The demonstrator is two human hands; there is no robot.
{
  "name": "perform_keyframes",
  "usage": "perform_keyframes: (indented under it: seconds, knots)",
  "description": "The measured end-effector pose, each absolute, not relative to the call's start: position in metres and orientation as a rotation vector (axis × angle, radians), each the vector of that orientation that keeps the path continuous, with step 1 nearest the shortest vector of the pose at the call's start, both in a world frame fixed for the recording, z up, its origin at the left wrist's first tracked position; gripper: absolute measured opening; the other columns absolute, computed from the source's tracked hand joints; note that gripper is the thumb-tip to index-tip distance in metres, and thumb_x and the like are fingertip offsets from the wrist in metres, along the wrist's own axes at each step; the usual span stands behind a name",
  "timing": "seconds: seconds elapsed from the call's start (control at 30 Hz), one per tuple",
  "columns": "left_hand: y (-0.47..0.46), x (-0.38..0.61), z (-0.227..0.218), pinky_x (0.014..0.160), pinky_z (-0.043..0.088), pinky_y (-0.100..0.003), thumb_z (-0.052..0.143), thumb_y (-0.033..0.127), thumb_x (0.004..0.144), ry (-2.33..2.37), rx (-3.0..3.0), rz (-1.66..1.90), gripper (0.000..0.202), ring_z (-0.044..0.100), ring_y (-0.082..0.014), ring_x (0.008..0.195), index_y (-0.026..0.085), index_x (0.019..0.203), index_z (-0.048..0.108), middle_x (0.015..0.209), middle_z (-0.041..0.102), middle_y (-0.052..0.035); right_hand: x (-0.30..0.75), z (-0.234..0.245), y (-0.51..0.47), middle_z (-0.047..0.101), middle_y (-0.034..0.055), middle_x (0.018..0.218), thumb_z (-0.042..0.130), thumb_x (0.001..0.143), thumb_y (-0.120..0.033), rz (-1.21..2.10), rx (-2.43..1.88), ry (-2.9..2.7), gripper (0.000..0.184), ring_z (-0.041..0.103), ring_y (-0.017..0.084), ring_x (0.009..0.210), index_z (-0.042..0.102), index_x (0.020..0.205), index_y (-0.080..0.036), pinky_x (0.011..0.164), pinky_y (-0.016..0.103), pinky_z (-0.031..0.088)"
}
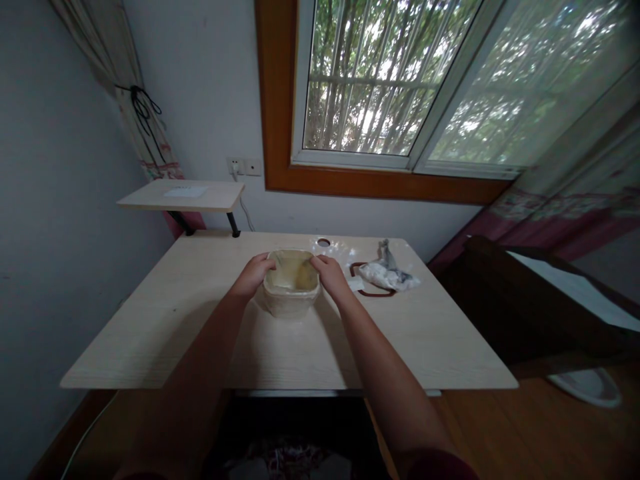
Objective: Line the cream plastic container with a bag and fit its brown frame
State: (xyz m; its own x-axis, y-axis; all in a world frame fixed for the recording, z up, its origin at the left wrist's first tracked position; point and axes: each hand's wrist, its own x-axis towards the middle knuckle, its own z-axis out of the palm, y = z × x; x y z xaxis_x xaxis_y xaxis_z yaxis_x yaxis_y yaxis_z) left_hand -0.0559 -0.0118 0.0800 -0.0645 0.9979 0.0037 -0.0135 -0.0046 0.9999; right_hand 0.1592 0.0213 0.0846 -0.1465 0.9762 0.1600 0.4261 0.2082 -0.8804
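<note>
A pale, squarish open-topped bin (291,303) stands on the table in front of me, with what looks like a thin translucent plastic bag over its rim and sides. My left hand (256,272) pinches the left side of the rim, thumb towards the inside. On the opposite side my right hand (330,272) has its fingers closed on the rim as well. The fingertips' undersides are hidden. Yellowish shading shows inside the bin. Right of my right hand lies a reddish-brown rounded frame (377,294), partly under a crumpled white and grey plastic bag (387,273).
The light wooden table (425,347) has a raised shelf (210,195) at its back left and a cable hole (323,243) at the back. A small white paper (356,284) lies by the frame. Dark furniture (550,313) stands to the right.
</note>
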Motion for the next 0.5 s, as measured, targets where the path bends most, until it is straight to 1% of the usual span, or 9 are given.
perform_keyframes:
  seconds: [0.27, 0.4, 0.5]
  knots:
    - [-0.011, -0.052, 0.073, 0.058, 0.042, -0.027, 0.058, 0.024, 0.060, 1.196, 1.049, 1.309, 0.018, 0.060, -0.0179, 0.064, 0.015, 0.074, 0.066, 0.067, 0.067, -0.0023, 0.159, 0.081, 0.019, 0.073, 0.0068, 0.081, 0.052, 0.080, -0.050, 1.024, -1.308, -1.612, 0.040, 0.063, 0.024, 0.081, 0.072, 0.076, -0.015, 0.075, 0.032, 0.044]
    - [-0.011, -0.050, 0.070, 0.059, 0.042, -0.028, 0.058, 0.022, 0.060, 1.174, 1.019, 1.336, 0.019, 0.059, -0.0172, 0.064, 0.014, 0.074, 0.067, 0.070, 0.068, -0.0028, 0.159, 0.076, 0.020, 0.074, 0.0071, 0.083, 0.053, 0.079, -0.052, 1.106, -1.285, -1.556, 0.042, 0.064, 0.026, 0.086, 0.074, 0.079, -0.016, 0.079, 0.034, 0.046]
    - [-0.012, -0.048, 0.071, 0.062, 0.043, -0.028, 0.058, 0.022, 0.060, 1.111, 1.014, 1.355, 0.022, 0.060, -0.0175, 0.066, 0.014, 0.079, 0.067, 0.074, 0.069, -0.0030, 0.159, 0.073, 0.019, 0.075, 0.0070, 0.085, 0.054, 0.079, -0.054, 1.147, -1.263, -1.525, 0.044, 0.065, 0.027, 0.088, 0.075, 0.082, -0.016, 0.082, 0.035, 0.047]
